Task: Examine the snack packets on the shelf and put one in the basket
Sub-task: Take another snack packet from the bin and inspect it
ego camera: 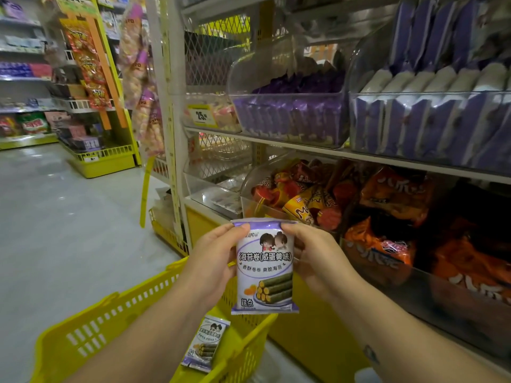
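Aisle view from above the hands: a yellow basket (110, 313) fills the lower left of the frame, with one purple-and-white packet (206, 344) already lying on its floor. At lower centre, the left hand (213, 258) pinches the upper left corner of a second snack packet (265, 268) of the same design (seaweed rolls are pictured on its front), thumb laid across the top seam. The right hand (312, 252) grips the opposite upper corner, so the packet hangs upright between the two, printed face toward the camera and lower edge meeting the basket's right rim in the frame. Shelf bins fill the right side, with purple packets (290, 117) above and orange packets (387, 194) below. This appears to be the examining step, with the drop into the basket not yet made. That move would call for lowering the packet down and leftward past the rim, then loosening both pinches.
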The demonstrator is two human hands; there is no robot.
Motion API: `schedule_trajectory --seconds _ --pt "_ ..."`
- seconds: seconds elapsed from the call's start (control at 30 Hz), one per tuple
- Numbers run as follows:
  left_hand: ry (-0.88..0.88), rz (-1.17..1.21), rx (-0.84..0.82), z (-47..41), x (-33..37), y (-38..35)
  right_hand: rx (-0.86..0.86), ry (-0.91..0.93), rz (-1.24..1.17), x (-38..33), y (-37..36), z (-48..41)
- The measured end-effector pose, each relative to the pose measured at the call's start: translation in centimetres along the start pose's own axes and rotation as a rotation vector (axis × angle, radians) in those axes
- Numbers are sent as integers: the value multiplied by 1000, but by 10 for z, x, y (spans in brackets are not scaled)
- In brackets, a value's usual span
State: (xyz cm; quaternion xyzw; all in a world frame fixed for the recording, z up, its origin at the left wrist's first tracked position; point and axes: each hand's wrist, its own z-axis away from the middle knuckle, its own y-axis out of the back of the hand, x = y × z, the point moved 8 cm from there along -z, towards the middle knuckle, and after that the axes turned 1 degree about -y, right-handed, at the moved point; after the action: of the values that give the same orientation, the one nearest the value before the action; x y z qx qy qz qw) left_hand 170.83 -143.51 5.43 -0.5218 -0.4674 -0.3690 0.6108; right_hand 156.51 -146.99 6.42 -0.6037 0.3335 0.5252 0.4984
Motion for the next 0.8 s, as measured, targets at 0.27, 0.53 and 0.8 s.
schedule_trajectory --seconds 0.27,0.53,0.8 --pt "-56 4 117 2 7 8 -57 89 80 -3 -5 0" --pt "32 130 202 -5 6 21 -299 -112 149 9 -18 3" --pt "218 169 46 -6 2 16 -416 -350 97 19 -16 16"
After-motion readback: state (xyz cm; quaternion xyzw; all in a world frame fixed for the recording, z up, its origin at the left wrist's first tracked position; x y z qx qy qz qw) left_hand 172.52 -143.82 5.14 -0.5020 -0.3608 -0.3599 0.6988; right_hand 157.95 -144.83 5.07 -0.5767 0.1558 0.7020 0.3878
